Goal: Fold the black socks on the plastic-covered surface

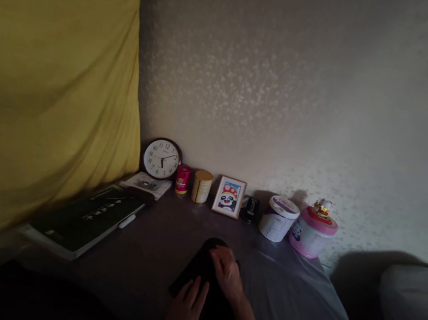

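A black item (195, 268), soft-looking and rounded at its far end, lies on the dark cloth-covered table in front of me. It is too dark to make out its kind. My left hand (185, 309) rests on its near left part, fingers stretched out and slightly apart. Over the far right part is my right hand (226, 273), its fingers bent in and pressed together against the black item. What those fingers pinch, if anything, is hidden.
Along the wall stand a round clock (162, 158), a red can (183, 179), a yellow-lidded can (201, 186), a framed panda picture (229, 197), a small black object (250, 209), a white tub (278, 219) and a pink tub (312, 232). A green-covered book (87, 220) and white marker (127, 221) lie left.
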`<state>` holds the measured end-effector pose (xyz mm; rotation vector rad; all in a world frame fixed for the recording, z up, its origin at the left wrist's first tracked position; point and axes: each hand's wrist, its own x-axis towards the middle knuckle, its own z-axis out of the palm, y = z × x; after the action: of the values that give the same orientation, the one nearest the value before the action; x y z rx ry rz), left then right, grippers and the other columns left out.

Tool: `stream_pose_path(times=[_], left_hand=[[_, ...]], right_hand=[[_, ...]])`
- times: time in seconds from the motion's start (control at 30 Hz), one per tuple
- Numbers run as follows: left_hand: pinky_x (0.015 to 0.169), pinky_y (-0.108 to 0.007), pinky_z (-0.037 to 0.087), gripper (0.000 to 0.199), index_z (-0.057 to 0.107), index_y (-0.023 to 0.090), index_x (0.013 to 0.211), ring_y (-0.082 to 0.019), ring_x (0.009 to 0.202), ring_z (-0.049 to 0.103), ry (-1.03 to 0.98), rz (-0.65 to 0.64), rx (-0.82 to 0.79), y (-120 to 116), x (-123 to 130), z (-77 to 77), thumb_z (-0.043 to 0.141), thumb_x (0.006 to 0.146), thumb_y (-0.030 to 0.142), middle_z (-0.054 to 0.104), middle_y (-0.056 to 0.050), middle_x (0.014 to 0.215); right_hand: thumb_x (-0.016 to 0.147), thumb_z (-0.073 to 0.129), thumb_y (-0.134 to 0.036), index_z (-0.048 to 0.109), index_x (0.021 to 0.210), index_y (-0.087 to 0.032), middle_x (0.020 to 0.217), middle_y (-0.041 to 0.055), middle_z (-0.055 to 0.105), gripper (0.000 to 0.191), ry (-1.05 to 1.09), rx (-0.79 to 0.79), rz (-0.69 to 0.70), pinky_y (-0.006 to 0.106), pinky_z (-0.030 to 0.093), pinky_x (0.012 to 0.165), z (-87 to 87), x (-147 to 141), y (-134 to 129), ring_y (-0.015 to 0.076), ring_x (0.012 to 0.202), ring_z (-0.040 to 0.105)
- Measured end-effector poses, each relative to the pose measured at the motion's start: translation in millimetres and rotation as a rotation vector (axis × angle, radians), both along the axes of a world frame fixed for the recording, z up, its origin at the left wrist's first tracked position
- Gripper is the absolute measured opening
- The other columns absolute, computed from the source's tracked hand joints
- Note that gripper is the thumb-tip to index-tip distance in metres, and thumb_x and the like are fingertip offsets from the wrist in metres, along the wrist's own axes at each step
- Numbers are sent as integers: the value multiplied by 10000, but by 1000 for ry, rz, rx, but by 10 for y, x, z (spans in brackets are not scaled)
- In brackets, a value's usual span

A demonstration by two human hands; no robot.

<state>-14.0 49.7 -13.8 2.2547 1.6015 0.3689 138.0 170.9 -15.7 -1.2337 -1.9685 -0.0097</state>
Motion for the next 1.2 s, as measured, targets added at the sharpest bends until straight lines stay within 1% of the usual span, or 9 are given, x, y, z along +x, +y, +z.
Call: stream_pose_path(times=[0.07, 0.13, 0.27, 0.4, 0.53, 0.67, 0.87, 1.0, 1.2], left_hand=[[1077, -413, 274, 781, 227, 183, 1385, -262, 1338, 222, 8, 2, -43, -14, 9, 63, 408, 637, 44, 188, -54, 1480], [1087, -411, 246, 782, 215, 183, 1385, -270, 1344, 200, 23, 9, -66, -21, 11, 91, 429, 642, 65, 156, -53, 1486], [1091, -399, 226, 851, 148, 173, 1392, -272, 1357, 150, 89, 11, -114, -15, 24, 154, 461, 607, 76, 86, -54, 1492], [1076, -405, 248, 905, 117, 139, 1391, -287, 1361, 113, 159, 14, -170, -13, 61, 226, 488, 567, 76, 37, -72, 1490], [1072, -411, 249, 943, 95, 143, 1395, -296, 1361, 106, 155, 37, -156, -50, 93, 194, 491, 544, 53, 7, -63, 1489], [1075, -393, 248, 982, 71, 158, 1399, -291, 1357, 127, 193, 96, -124, -102, 116, 158, 452, 513, -27, -7, -43, 1491], [1096, -360, 206, 963, 70, 110, 1399, -260, 1359, 136, 218, 74, -72, -115, 122, 159, 424, 520, -64, -8, -85, 1491], [1077, -327, 247, 961, 86, 121, 1403, -233, 1351, 183, 96, 88, -58, -98, 77, 86, 408, 516, -62, 26, -77, 1498], [1069, -269, 244, 908, 124, 108, 1401, -187, 1335, 238, -99, 90, -17, -83, -18, 43, 407, 555, -60, 73, -109, 1495]], right_hand=[[905, 407, -277, 652, 987, -223, 998, 53, 685, 264, -52, -34, 165, 350, 413, 943, -48, -80, -154, 179, 1059, 564], [908, 391, -249, 648, 1016, -233, 1057, 45, 673, 279, -105, -61, 190, 417, 349, 1002, -109, -141, -155, 197, 1130, 523], [896, 358, -215, 628, 1067, -203, 1143, 74, 636, 319, -89, -87, -49, 415, 375, 976, -181, -94, 197, 212, 1135, 524], [868, 370, -248, 647, 994, -176, 1022, 110, 674, 312, 57, -84, -278, 382, 457, 877, -198, 106, 352, 218, 986, 610], [872, 357, -306, 619, 1040, -179, 1026, 96, 669, 337, 197, -46, -178, 380, 469, 874, -259, 195, 42, 206, 973, 608], [836, 407, -266, 618, 1055, -187, 1145, 98, 625, 315, 151, -91, -53, 395, 443, 925, -323, 157, -219, 216, 1068, 565], [776, 386, -242, 629, 1007, -150, 1003, 120, 672, 347, 189, -246, -316, 346, 472, 863, -309, 454, -301, 219, 959, 620], [776, 395, -304, 649, 945, -158, 957, 119, 688, 338, 227, -392, -471, 309, 479, 799, -309, 698, -459, 226, 915, 637], [747, 435, -436, 665, 795, -169, 730, 58, 689, 356, 467, -546, -336, 260, 492, 536, -303, 710, -597, 202, 693, 654]])
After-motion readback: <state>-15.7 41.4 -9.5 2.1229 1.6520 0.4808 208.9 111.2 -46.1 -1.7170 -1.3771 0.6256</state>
